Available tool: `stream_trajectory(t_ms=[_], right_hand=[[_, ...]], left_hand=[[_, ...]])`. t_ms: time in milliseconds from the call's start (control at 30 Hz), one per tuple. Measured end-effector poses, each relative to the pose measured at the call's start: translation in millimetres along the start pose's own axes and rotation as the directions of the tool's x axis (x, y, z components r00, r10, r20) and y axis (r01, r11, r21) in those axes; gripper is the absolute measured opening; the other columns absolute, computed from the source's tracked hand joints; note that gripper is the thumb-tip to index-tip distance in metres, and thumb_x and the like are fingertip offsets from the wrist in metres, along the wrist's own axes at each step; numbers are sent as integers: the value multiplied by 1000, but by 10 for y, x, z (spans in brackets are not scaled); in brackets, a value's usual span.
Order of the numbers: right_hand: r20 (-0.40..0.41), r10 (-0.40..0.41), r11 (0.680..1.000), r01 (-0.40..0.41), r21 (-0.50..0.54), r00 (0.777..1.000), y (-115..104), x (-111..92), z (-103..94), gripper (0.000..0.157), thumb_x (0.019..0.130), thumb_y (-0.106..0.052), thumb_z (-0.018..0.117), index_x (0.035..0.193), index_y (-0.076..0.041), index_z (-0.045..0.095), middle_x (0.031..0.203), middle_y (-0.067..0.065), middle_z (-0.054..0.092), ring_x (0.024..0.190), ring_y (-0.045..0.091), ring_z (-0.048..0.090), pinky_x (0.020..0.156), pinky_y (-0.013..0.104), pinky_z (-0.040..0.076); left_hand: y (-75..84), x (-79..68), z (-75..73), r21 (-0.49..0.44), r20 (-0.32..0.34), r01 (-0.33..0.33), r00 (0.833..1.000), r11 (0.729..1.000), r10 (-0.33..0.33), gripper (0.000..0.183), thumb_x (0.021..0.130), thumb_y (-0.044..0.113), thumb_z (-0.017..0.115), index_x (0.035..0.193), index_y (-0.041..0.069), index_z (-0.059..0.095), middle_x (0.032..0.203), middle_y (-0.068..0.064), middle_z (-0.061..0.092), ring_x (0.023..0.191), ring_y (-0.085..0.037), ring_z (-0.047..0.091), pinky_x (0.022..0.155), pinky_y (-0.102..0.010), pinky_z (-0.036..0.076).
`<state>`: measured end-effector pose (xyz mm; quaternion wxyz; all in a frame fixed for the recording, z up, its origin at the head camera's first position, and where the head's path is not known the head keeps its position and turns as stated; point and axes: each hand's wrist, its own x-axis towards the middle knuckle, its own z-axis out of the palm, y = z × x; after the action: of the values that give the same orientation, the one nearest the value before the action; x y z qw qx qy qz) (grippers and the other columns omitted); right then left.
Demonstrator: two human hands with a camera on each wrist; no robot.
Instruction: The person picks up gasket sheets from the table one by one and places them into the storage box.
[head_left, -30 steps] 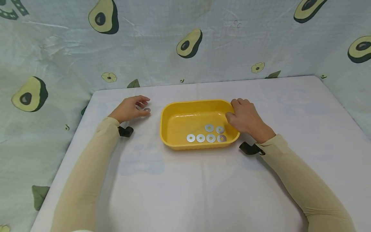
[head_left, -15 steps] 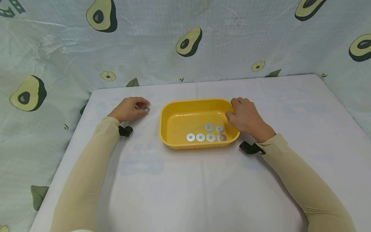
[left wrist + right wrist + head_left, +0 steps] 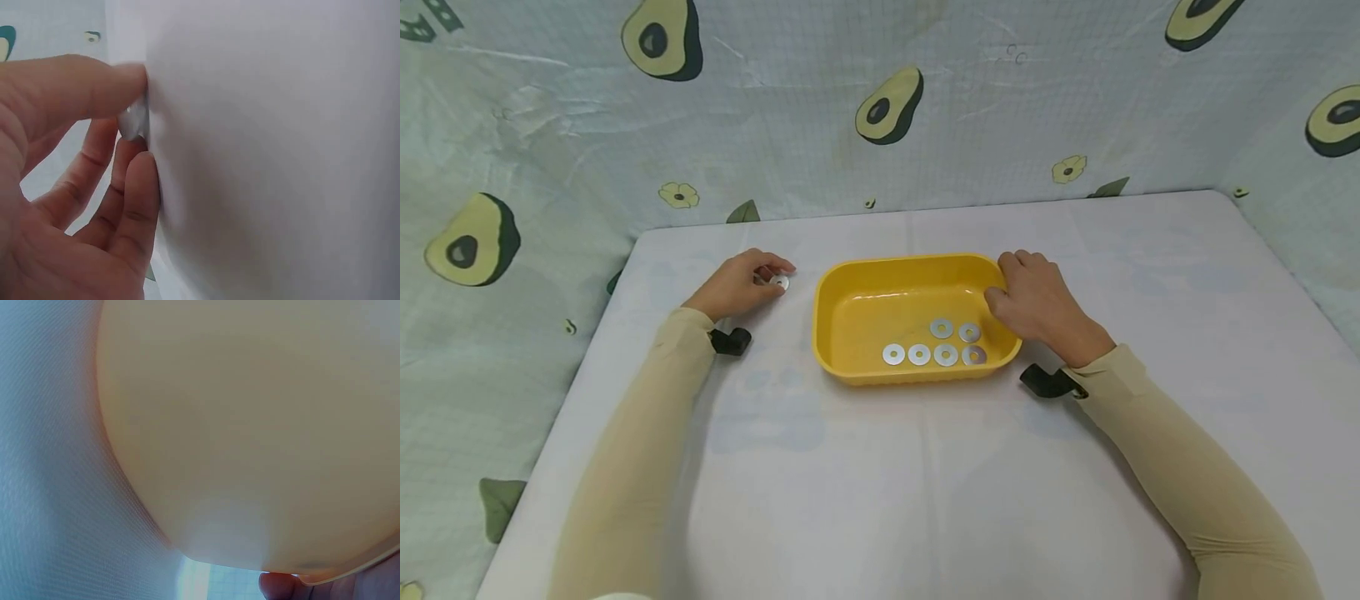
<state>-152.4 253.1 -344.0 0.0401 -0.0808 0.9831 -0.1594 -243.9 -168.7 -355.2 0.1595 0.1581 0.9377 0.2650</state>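
Observation:
My left hand (image 3: 742, 283) is low over the white table, left of the yellow tray, with thumb and fingers bent around a flat metal washer (image 3: 781, 282). In the left wrist view the washer (image 3: 132, 122) stands tilted just below the thumb tip, beside the fingertips, close to the cloth. My right hand (image 3: 1037, 300) grips the right end of the yellow plastic tray (image 3: 880, 377), thumb over the rim. The right wrist view is filled by the tray's outer wall (image 3: 250, 437), with fingertips (image 3: 279, 585) at its edge.
Several washers (image 3: 945, 356) lie flat inside the tray, toward its front right. A white cloth (image 3: 865, 483) covers the table. Behind it hangs a pale curtain (image 3: 790, 100) printed with avocados.
My left fingers have drawn in around the washer, which now tilts and shows brighter. That hand has shifted slightly right. The right hand and tray stay in place.

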Motion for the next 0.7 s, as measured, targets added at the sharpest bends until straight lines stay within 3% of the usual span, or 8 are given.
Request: stream_trajectory(t_ms=[233,500,700], right_hand=[[-10,0,1000,0,-3,1000,10,14,19,48,94,-22,37,123,11,56,108,25,59,98,41,51,91,53,44],[-18,-2,1000,2,0,1000,13,20,34,47,94,-21,39,123,12,56,108,25,59,99,41,51,91,54,44],[-11,0,1000,0,-5,1000,12,7,18,46,94,-21,38,122,11,56,106,24,58,98,40,51,89,52,44]], left_hand=[[30,-51,67,-32,-25,2,1000,1000,-2,37,99,8,60,136,9,65,132,-19,57,113,-33,53,102,-48,46],[-5,-143,111,-93,-70,60,995,994,-66,34,100,14,61,134,14,66,141,-16,59,122,-34,56,110,-52,47],[-37,-142,115,-103,-62,21,998,994,-27,35,100,17,64,135,12,65,143,-15,62,130,-34,57,115,-52,46]])
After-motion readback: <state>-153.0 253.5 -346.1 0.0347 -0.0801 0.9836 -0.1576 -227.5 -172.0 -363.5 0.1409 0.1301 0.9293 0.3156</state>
